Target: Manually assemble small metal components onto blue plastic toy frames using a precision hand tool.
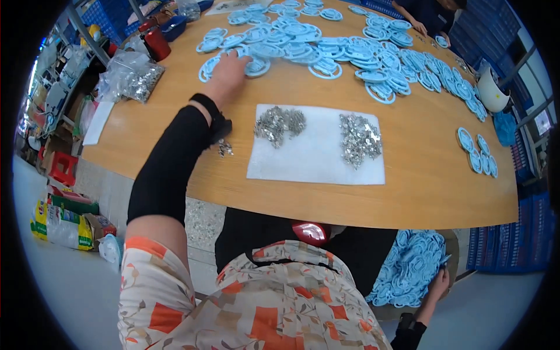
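Note:
My left hand point(228, 77) reaches over the table to the near left edge of a spread of light-blue oval plastic pieces point(300, 49). Its fingers are apart and touch the pieces; their tips are partly lost among them. Low on the right, my right hand point(440, 286) is closed at the edge of a container heaped with more such pieces point(408, 268), and one piece seems pinched at its fingertips. Between the hands, a white foam sheet point(315, 160) bears two piles of small metal parts, a left pile point(277, 125) and a right pile point(360, 140).
A few loose metal bits point(224, 148) lie under my left wrist. Plastic bags of metal parts point(131, 79) and a red flask point(154, 41) stand at the left. Several blue pieces point(478, 154) lie near the right edge. Another person point(429, 17) works at the far right.

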`<action>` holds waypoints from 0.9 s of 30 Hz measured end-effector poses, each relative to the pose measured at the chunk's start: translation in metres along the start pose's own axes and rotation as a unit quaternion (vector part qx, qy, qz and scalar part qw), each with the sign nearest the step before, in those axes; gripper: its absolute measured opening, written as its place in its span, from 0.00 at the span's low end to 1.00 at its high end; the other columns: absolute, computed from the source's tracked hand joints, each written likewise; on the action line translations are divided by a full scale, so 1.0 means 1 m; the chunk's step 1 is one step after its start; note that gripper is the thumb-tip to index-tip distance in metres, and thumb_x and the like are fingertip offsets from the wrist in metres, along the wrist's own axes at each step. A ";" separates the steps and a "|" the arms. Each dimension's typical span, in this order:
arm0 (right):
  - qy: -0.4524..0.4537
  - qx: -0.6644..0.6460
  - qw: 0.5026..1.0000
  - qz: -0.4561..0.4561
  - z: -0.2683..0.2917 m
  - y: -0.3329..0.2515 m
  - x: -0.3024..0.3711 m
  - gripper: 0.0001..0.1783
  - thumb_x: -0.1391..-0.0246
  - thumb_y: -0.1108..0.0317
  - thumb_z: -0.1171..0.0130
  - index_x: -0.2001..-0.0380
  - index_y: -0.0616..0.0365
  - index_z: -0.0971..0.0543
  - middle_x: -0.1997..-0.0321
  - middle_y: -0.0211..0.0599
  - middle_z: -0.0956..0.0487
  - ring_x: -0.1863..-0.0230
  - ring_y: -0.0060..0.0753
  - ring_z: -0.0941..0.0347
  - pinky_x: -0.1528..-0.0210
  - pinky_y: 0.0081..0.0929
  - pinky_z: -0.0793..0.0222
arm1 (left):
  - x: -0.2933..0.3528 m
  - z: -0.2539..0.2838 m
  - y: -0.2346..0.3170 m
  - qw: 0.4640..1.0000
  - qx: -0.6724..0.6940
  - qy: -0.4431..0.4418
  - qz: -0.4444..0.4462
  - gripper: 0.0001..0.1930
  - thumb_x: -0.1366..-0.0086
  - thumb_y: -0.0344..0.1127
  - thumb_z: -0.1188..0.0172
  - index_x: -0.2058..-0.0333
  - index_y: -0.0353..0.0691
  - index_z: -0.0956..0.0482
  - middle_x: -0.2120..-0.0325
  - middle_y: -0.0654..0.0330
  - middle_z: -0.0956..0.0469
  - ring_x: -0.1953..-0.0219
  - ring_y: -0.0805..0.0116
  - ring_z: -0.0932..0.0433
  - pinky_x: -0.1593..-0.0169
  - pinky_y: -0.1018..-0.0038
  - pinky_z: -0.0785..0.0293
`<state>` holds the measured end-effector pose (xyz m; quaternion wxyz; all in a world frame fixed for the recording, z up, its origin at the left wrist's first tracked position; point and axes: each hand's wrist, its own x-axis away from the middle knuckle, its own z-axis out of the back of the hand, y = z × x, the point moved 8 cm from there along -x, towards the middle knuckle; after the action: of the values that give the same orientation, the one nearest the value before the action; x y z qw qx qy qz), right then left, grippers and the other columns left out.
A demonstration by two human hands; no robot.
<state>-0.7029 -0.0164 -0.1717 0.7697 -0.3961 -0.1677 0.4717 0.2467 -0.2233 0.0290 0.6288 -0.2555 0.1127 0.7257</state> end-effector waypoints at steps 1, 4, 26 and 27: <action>-0.002 -0.008 0.998 0.054 -0.012 -0.047 0.008 0.21 0.36 0.66 0.50 0.48 0.73 0.25 0.50 0.42 0.20 0.51 0.31 0.26 0.48 0.25 0.32 | -0.005 -0.008 -0.006 1.000 0.011 -0.006 -0.003 0.12 0.39 0.34 0.42 0.58 0.47 0.15 0.56 0.52 0.20 0.49 0.54 0.22 0.48 0.60 0.25; -0.001 -0.026 0.993 0.119 -0.038 -0.168 0.020 0.20 0.35 0.66 0.53 0.48 0.70 0.25 0.64 0.31 0.23 0.63 0.25 0.28 0.59 0.23 0.32 | -0.023 -0.019 -0.005 0.994 0.041 -0.055 -0.084 0.11 0.40 0.36 0.39 0.59 0.47 0.15 0.51 0.54 0.23 0.45 0.54 0.26 0.46 0.62 0.26; -0.286 0.119 0.830 0.463 -0.309 -0.541 0.102 0.13 0.48 0.70 0.40 0.58 0.53 0.19 0.61 0.39 0.22 0.57 0.48 0.24 0.58 0.42 0.27 | 0.141 0.104 0.129 0.565 0.763 -0.169 0.265 0.17 0.30 0.39 0.51 0.56 0.34 0.18 0.65 0.62 0.19 0.66 0.79 0.26 0.58 0.79 0.29; -0.296 0.146 0.807 0.489 -0.318 -0.546 0.108 0.13 0.48 0.70 0.40 0.58 0.52 0.19 0.61 0.38 0.22 0.57 0.48 0.24 0.58 0.43 0.27 | 0.149 0.107 0.135 0.563 0.763 -0.168 0.269 0.17 0.30 0.39 0.51 0.56 0.34 0.18 0.65 0.62 0.19 0.66 0.79 0.26 0.58 0.79 0.29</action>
<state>-0.1244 -0.1986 0.0351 0.3993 -0.1492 -0.1008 0.8990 0.0796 -0.0685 0.0212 0.3729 0.4881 0.5802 0.5349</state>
